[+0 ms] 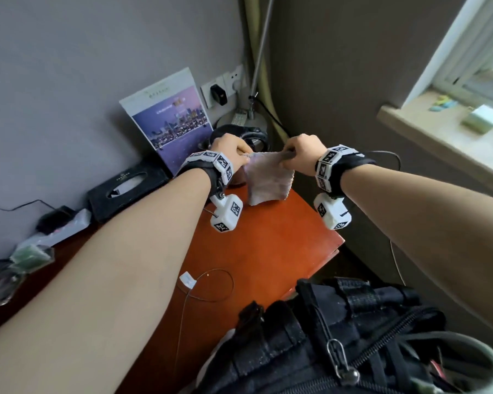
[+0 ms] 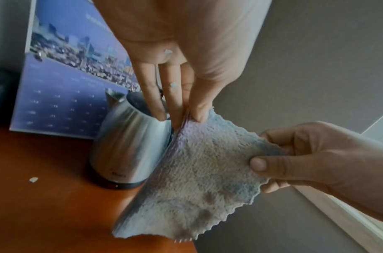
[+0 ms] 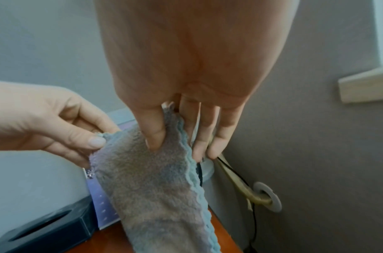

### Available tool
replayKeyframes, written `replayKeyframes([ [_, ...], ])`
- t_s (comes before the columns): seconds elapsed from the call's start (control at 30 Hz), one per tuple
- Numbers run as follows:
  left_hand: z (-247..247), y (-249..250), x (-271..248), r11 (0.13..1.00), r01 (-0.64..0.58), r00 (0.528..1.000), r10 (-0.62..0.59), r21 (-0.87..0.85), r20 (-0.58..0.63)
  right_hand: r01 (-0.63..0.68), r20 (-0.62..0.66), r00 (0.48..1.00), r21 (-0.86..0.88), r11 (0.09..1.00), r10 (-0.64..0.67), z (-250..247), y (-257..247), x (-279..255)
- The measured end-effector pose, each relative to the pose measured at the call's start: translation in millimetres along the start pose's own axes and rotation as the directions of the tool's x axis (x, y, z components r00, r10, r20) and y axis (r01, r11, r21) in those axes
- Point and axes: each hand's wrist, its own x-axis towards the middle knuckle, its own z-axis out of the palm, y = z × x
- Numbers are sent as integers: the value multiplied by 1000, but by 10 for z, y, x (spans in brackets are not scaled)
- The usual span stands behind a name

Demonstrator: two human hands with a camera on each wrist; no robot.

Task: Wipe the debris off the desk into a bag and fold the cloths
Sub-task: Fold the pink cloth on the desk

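Nearest, at 5 o'clock in the head view, lies one black fabric bag (image 1: 339,336), its zip open and a metal clip on it. It rests against the near edge of the desk (image 1: 254,245), a smooth orange-brown wooden top. One thin wire loop with a small white tag (image 1: 187,280) lies on the wood at 6 o'clock.

Above the middle of the desk hangs one cloth (image 1: 268,182) — a soft, fluffy square with wavy edges, pale grey-lilac with blue tints and a few darker stains, doubled over so two layers show along its side. The left hand (image 1: 228,150) pinches its upper left corner between thumb and forefinger, the other fingers held straight (image 2: 151,95). The right hand (image 1: 302,152) pinches the upper right corner, thumb pressed into the pile and three fingers extended behind. The lower edge dangles free, apart from the wood.

Small pale scraps count three in the left wrist view: one on the desk (image 2: 33,179) at 9 o'clock, two stuck to the left hand.

Farther back, at 12 o'clock, stands one shiny steel kettle (image 2: 130,145) with a black base, cone-shaped. Beside it leans one glossy calendar (image 1: 171,123) showing a city skyline. At 10 o'clock sits one black tissue box (image 1: 125,189) — rectangular, with an oval slot.
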Motion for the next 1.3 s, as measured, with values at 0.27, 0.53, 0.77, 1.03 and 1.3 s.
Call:
replayKeyframes([
  [0.27, -81, 14, -243, 999, -32, 997, 34, 33, -66, 25, -18, 1000, -38, 999, -26, -78, -144, -143],
  [0.53, 62, -105, -470, 999, -12, 1000, 12, 52, 13, 56, 38, 998, -110, 992, -52, 108, -135, -348],
  [0.77, 40, -86, -488, 999, 2, 1000, -2, 40, 11, 67, 24, 998, -113, 991, -64, 94, -130, -306],
  [1.03, 48, -24, -497, 997, 74, 995, -72, 17, -61, 44, -14, 999, -45, 998, -44, 92, -131, -286],
  [1.3, 641, -289, -869, 975, 196, 946, -217, 105, 241, -49, 301, 951, -92, 995, 75, 703, 42, -643],
])
